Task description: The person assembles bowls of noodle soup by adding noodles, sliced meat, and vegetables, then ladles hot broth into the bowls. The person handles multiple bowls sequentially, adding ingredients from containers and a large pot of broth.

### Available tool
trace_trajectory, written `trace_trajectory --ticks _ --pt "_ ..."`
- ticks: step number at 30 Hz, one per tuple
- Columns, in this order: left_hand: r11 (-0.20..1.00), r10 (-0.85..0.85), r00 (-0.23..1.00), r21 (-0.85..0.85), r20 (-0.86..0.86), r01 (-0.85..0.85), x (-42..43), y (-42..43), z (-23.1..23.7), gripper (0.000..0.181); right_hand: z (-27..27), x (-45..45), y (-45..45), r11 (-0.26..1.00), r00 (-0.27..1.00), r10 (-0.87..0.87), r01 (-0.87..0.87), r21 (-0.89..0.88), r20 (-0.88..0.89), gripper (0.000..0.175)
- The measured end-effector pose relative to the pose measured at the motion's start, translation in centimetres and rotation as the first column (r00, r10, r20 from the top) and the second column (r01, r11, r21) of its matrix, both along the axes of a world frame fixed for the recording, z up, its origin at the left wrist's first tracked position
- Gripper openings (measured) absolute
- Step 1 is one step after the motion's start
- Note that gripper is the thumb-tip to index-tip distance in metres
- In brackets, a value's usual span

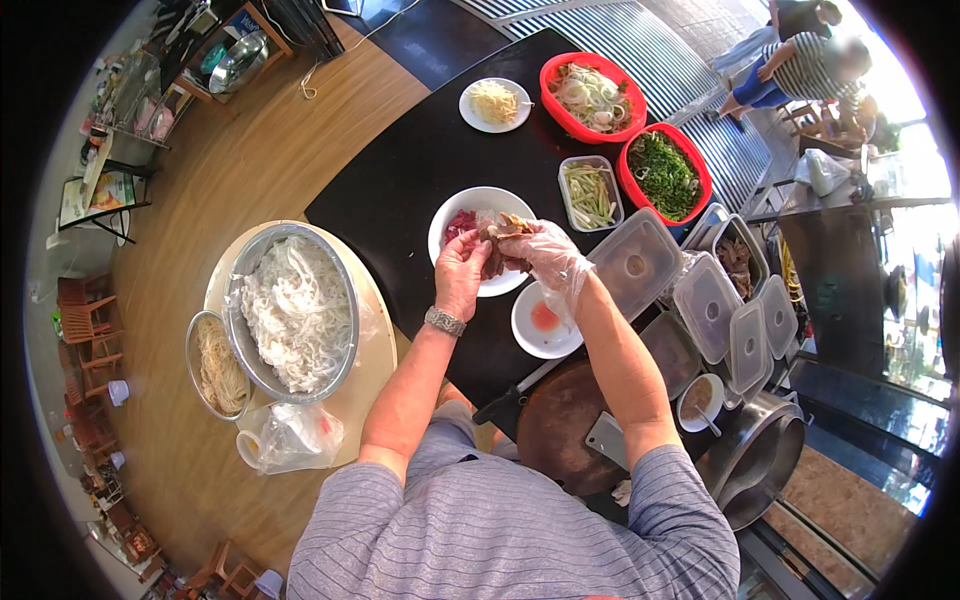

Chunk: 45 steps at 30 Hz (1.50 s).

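Both my hands meet over a white bowl [444,204] on the black table. My left hand [459,276], bare with a wristwatch above it, pinches the near side of some brown sliced meat [495,259]. In a clear plastic glove, my right hand [551,253] grips the same meat from the other side. Dark red raw meat [460,224] shows in the bowl, and something pale lies partly hidden behind the meat. Just below my right hand stands a second white bowl [531,341] with a little reddish liquid in it.
A plate of yellowish shreds [493,103], red tubs of sliced onion [592,94] and chopped greens [667,176], and a box of cut stalks [589,191] stand beyond. White noodles fill a metal basin [346,330] at left. A phone [607,441] lies on a round board [551,442]; lidded containers [709,304] crowd the right.
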<state>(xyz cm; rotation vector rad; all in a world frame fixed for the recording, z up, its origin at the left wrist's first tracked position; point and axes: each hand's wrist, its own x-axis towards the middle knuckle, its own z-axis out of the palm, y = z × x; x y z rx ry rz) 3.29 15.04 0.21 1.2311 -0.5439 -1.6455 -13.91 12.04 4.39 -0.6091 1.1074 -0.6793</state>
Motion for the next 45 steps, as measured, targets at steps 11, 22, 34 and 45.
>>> trace_trajectory --ticks 11,22,34,45 --pt "0.971 -0.239 0.956 0.053 0.171 0.233 1.7 0.6 -1.2 0.028 1.1 0.8 -0.7 0.964 0.860 0.182 -0.252 -0.087 -0.476 0.015" --pt "0.902 -0.394 0.884 -0.079 0.252 0.425 3.5 -4.9 -1.6 0.006 -2.4 0.9 -0.2 0.978 0.959 -0.208 0.198 -0.070 -0.191 0.009" --pt "0.670 -0.257 0.111 0.094 0.960 0.736 3.1 -11.5 0.1 0.029 -4.9 7.1 0.2 0.581 0.580 -0.812 0.798 0.158 0.056 0.017" --pt "0.500 -0.026 0.361 -0.300 0.932 0.812 3.5 -8.0 -0.5 0.032 -6.4 7.2 0.4 0.548 0.530 -0.835 0.782 0.297 0.146 0.012"
